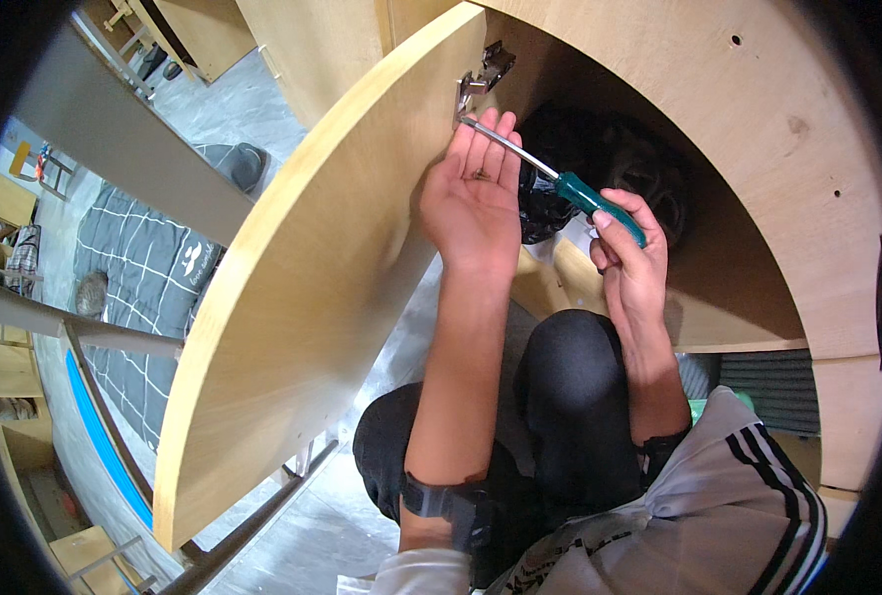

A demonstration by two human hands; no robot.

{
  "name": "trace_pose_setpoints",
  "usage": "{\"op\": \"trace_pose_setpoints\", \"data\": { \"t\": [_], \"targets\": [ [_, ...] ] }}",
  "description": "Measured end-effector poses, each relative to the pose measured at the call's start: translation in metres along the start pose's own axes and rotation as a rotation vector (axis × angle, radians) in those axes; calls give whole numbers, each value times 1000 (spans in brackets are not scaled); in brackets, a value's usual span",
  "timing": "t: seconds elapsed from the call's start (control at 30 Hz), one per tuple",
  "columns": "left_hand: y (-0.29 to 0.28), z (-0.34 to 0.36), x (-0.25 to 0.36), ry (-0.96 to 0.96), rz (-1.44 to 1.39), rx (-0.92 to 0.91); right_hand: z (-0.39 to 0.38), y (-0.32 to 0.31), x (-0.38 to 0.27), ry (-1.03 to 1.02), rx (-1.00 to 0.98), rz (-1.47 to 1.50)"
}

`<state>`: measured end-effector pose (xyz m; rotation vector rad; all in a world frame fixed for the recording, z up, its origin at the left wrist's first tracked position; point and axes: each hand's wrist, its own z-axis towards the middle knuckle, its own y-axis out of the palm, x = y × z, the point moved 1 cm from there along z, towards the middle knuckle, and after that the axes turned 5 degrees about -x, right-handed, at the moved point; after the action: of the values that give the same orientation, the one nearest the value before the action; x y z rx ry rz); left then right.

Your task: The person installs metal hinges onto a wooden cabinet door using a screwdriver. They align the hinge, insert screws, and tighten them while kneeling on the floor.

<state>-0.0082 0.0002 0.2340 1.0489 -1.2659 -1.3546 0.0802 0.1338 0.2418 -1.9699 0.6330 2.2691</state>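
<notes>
My right hand (pixel 631 243) is closed around the green handle of a screwdriver (pixel 602 206). Its metal shaft slants up and left across the fingers of my left hand (pixel 473 213). The tip is close to the lower end of a metal hinge (pixel 481 77) on the inner face of the wooden cabinet door (pixel 312 297). My left hand lies palm up with its fingers stretched out. Small brass-coloured pieces that look like screws (pixel 481 177) rest at the base of its fingers. I cannot tell if the tip touches the hinge.
The door stands swung out to the left of the wooden cabinet frame (pixel 758 119). Dark plastic bags (pixel 545 203) sit inside the cabinet. My bent knees (pixel 572 372) are below my hands. Beyond the door are grey metal bars (pixel 133 109) and a dark checked quilt (pixel 143 253).
</notes>
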Motion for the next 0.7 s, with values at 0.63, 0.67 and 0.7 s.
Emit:
{"op": "trace_pose_setpoints", "data": {
  "t": [0.63,0.67,0.7],
  "targets": [
    [1,2,0,9,6,-10,-9,0,0,80,-7,-101],
    [1,3,0,8,-2,-10,-8,-1,-2,141,37,-183],
    [1,3,0,9,4,-17,-8,-3,-4,191,10,-240]
  ]
}}
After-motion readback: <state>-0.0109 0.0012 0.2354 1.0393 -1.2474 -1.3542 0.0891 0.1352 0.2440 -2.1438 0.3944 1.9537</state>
